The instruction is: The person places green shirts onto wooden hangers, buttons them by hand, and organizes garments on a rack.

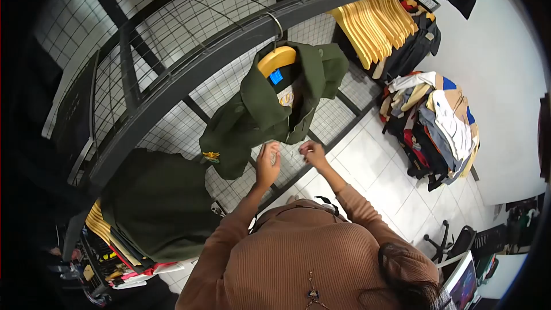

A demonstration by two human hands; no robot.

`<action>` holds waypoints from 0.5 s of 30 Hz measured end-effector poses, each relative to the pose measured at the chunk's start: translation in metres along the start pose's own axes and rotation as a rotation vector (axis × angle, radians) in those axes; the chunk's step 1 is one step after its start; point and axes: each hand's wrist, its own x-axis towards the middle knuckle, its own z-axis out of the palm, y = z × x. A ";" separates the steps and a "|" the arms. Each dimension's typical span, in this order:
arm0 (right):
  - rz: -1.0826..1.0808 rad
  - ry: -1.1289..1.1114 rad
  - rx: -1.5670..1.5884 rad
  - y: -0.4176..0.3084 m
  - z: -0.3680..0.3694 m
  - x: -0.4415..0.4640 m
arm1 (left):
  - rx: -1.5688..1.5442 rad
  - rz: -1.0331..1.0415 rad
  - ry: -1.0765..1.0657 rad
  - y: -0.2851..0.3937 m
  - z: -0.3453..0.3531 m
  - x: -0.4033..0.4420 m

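Observation:
A dark green hooded jacket (261, 106) hangs on a wooden hanger (278, 60) hooked on the dark metal rack. It has a blue tag (276, 76) inside the collar and a gold emblem (211, 156) on one sleeve. Just below the jacket's lower edge is my left hand (268, 163), fingers loosely curled and a little apart, with nothing visible in it. My right hand (313, 154) is beside it, below the zipper end, with its fingertips pinched together; what they hold, if anything, is too small to make out.
The curved rack beam (189, 77) and wire mesh cross in front. Dark green cloth (155, 206) lies at the lower left. Empty wooden hangers (376, 26) hang at the upper right, above a large clothes pile (442, 123). An office chair (453, 241) stands on the tiled floor.

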 end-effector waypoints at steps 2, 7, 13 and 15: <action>0.125 0.011 0.119 0.027 0.017 0.017 | 0.001 -0.039 -0.047 -0.051 0.023 -0.008; 0.310 0.249 0.277 0.078 0.044 0.091 | 0.004 0.110 0.022 -0.138 0.060 -0.014; 0.264 0.422 0.614 0.063 0.072 0.094 | 0.096 -0.240 -0.059 -0.121 0.066 -0.011; 0.225 0.456 0.707 0.061 0.076 0.093 | 0.146 -0.258 -0.016 -0.120 0.070 -0.008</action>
